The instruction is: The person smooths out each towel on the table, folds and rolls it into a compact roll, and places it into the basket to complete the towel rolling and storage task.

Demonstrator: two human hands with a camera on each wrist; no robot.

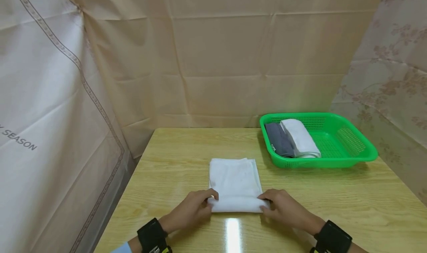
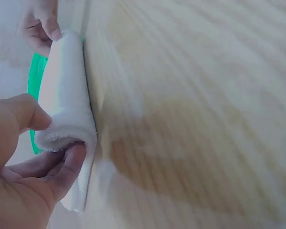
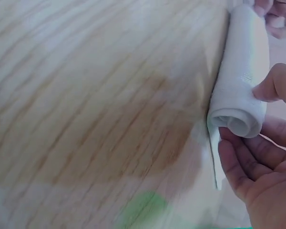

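Observation:
A white towel (image 1: pixel 232 177) lies on the wooden table, its near end turned up into a roll (image 1: pixel 236 204). My left hand (image 1: pixel 197 207) grips the left end of that roll, and my right hand (image 1: pixel 281 207) grips the right end. In the left wrist view the thumb of the left hand (image 2: pixel 19 143) lies on top of the towel (image 2: pixel 69 81), with fingers tucked beneath the edge. The right wrist view shows a spiral of layers at the end of the towel (image 3: pixel 243 76), pinched between thumb and fingers of the right hand (image 3: pixel 267 162).
A green plastic basket (image 1: pixel 355 130) stands at the back right of the table (image 1: pixel 180 149). Inside its left part lie a folded dark grey towel (image 1: pixel 279 140) and a folded white towel (image 1: pixel 301 138). Cloth curtains (image 1: pixel 217 60) hang behind and at both sides.

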